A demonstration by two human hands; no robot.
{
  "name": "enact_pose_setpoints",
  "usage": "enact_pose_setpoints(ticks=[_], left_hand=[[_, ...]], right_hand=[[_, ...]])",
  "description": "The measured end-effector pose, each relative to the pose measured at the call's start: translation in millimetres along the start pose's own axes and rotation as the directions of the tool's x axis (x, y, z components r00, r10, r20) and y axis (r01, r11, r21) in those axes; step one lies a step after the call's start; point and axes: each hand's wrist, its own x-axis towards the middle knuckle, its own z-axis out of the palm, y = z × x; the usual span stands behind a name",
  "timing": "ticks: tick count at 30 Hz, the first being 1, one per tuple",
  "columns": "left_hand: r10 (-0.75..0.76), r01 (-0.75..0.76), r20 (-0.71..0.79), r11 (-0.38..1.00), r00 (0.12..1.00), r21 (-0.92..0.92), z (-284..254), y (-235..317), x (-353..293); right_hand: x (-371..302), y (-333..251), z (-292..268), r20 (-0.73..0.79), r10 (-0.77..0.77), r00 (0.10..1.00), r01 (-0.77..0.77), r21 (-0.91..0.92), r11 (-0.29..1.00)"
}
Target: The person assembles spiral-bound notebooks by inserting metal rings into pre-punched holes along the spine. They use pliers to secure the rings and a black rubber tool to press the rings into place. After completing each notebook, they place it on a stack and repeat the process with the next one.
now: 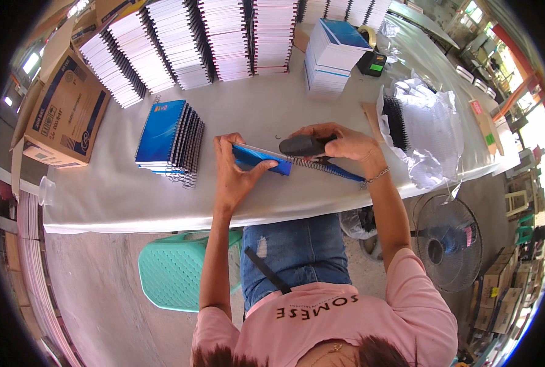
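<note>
My left hand [234, 172] grips a blue-covered book [261, 160] tilted on its edge, thumb on the near cover and fingers at its left end. A thin dark spiral coil [309, 163] runs out past the book's right end. My right hand [347, 145] is closed around a dark, rounded tool [306, 145], whose kind I cannot make out. Its blunt end points left, close to the book's upper edge. Below that hand is a narrow blue handle [346, 173]; whether it touches the hand is unclear.
Left of my hands stands a stack of blue spiral notebooks [161, 131]. Tall stacks of bound books [226, 43] line the back. Unbound blocks [328, 64] and black coils [396, 122] in white plastic [431, 122] are to the right. A cardboard box [70, 110] sits at left.
</note>
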Motion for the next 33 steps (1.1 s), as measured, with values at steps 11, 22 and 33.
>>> enact_pose_setpoints(ticks=[11, 22, 33], left_hand=[[-0.016, 0.017, 0.026, 0.999, 1.0, -0.03, -1, -5, 0], [-0.105, 0.117, 0.076, 0.974, 0.992, -0.193, -2, 3, -4], [-0.119, 0.134, 0.093, 0.975, 0.989, -0.178, -4, -4, -8]], right_hand=[[6, 2, 31, -0.44, -0.179, 0.88, -0.252, -0.753, 0.608], [-10, -11, 19, -0.198, 0.051, 0.979, -0.08, -0.137, 0.987], [3, -18, 28, -0.424, -0.061, 0.904, -0.223, -0.587, 0.779]])
